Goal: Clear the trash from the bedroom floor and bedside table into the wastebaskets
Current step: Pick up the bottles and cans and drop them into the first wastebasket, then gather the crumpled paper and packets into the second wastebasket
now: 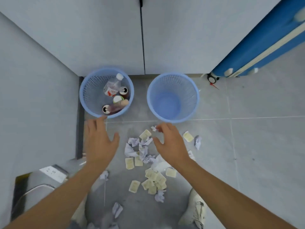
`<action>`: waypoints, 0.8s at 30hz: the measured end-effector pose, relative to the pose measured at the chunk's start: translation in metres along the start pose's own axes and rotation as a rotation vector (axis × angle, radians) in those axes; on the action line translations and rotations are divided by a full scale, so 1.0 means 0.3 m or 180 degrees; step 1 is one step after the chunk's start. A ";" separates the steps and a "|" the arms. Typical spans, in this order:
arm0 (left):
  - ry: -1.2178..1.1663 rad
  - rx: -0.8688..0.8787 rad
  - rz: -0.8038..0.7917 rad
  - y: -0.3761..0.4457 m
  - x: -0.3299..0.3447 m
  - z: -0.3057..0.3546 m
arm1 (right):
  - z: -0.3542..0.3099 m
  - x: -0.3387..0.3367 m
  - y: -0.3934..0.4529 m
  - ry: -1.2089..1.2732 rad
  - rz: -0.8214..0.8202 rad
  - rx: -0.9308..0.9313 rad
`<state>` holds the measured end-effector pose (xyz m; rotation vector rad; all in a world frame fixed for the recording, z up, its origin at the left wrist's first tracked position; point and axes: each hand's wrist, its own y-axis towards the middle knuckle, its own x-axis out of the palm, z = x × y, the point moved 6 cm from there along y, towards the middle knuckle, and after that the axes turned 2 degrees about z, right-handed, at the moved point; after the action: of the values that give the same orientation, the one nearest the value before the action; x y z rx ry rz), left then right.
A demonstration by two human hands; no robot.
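Note:
Two blue plastic wastebaskets stand on the grey tile floor against a cabinet. The left wastebasket [85, 96] holds a clear water bottle [113, 85], cans and another bottle. The right wastebasket [151, 100] holds nothing. Below them lie crumpled white paper scraps [142, 148] and several pale yellow sachets [155, 179]. My left hand [99, 142] hovers open just below the left basket's rim. My right hand [171, 142] hovers over the scrap pile, fingers spread, its fingertips at a small paper scrap [153, 128].
A blue suitcase [257, 52] on wheels leans at the upper right. A white power strip [54, 174] and a metal chair frame [33, 194] sit at the lower left beside the wall. My shoes [196, 210] show at the bottom.

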<state>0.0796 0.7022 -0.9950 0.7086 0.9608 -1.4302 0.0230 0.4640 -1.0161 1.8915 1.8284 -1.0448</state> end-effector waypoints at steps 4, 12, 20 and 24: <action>-0.0022 -0.0377 0.0001 -0.232 0.011 0.142 | 0.041 -0.136 -0.120 0.0114 -0.0231 -0.0133; -0.0286 -0.0761 0.0183 -0.522 -0.026 0.422 | 0.139 -0.428 -0.283 -0.0128 -0.0460 -0.0264; -0.0667 -0.1160 0.0396 -0.643 -0.100 0.488 | 0.144 -0.542 -0.355 -0.0376 -0.0552 -0.0192; -0.1038 -0.1334 0.0512 -0.657 -0.084 0.464 | 0.108 -0.546 -0.341 -0.0577 -0.0623 -0.0364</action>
<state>-0.0962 0.5817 -0.8788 0.2267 0.8846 -1.1105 -0.0708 0.3368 -0.9002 1.5247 1.9505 -1.1083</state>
